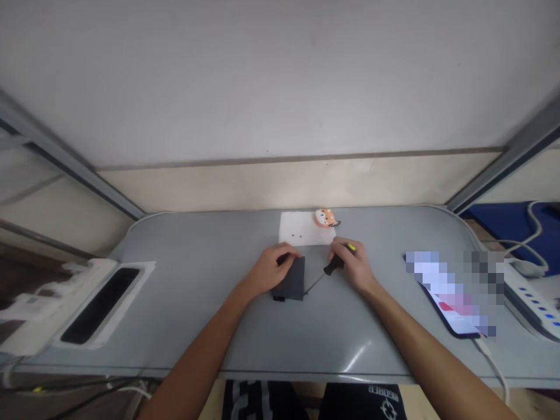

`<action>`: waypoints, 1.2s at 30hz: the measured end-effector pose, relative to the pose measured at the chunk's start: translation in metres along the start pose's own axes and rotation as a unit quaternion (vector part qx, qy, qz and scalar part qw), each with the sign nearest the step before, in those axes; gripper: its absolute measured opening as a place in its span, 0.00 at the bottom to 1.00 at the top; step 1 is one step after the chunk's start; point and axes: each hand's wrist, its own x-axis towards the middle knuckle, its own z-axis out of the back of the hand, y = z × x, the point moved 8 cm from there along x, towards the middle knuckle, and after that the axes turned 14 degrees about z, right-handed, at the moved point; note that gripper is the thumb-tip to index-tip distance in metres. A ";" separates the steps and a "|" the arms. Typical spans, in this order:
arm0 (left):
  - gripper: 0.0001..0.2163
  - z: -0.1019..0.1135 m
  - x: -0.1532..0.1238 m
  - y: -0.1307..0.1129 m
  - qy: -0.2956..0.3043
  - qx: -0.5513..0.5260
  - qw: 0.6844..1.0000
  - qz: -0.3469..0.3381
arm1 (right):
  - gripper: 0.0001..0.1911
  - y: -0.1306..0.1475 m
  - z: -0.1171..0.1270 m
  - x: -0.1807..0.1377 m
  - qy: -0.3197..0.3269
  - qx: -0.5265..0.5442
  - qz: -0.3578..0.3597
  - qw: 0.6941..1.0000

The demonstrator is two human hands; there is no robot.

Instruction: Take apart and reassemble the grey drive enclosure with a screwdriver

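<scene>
My left hand rests on the upper left corner of a dark flat rectangular device lying on the grey table, fingers curled over its edge. My right hand is closed around a screwdriver with a black grip and a yellow end. Its thin shaft slants down and left, and the tip meets the device's right lower edge.
A white sheet with two tiny dark specks lies just beyond the hands, with an orange animal-shaped keyring on its corner. A phone on a cable lies at the right beside a white power strip. A white tray with a dark slot sits left.
</scene>
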 end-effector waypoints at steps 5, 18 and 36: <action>0.10 0.000 0.000 0.000 0.000 0.003 1.000 -0.007 | 0.21 -0.004 0.008 0.002 -0.024 0.011 -0.001 1.000; 0.08 0.006 -0.018 -0.036 -0.027 0.050 0.994 -0.094 | 0.21 -0.010 0.010 0.003 -0.023 0.010 -0.007 1.000; 0.02 -0.019 -0.025 -0.041 -0.004 0.151 0.982 -0.114 | 0.18 -0.017 0.040 0.007 -0.157 0.078 -0.004 0.984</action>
